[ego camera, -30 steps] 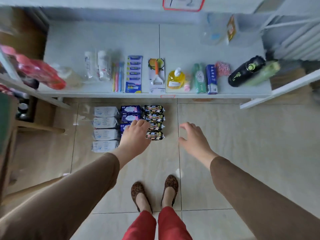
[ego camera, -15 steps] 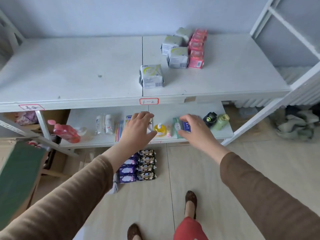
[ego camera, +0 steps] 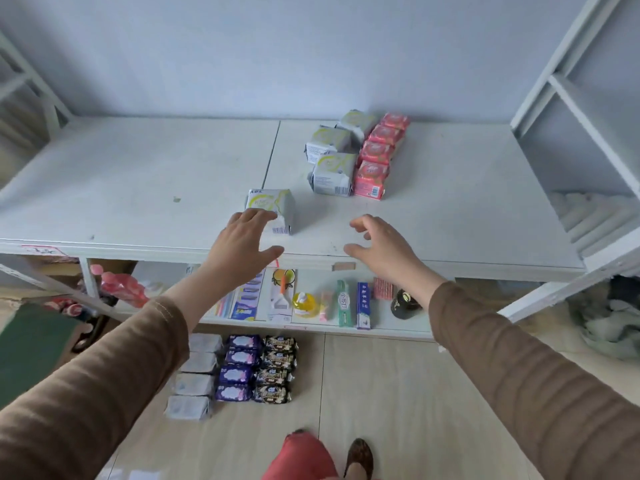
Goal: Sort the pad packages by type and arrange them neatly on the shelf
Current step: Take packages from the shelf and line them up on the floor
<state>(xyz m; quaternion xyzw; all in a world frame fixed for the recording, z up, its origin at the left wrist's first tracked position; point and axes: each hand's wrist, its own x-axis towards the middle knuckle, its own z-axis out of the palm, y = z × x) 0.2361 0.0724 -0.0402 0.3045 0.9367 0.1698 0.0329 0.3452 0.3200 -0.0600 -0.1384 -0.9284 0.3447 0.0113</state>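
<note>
The left hand reaches over the near edge of the top shelf with fingers spread and relaxed, its fingertips at the near side of a lone white-and-green pad package, gripping nothing, while the right hand hovers to the right, loosely curled and empty. Farther back stand three more white-green packages beside a row of red packages. On the floor lie white, purple and dark packages in three columns.
</note>
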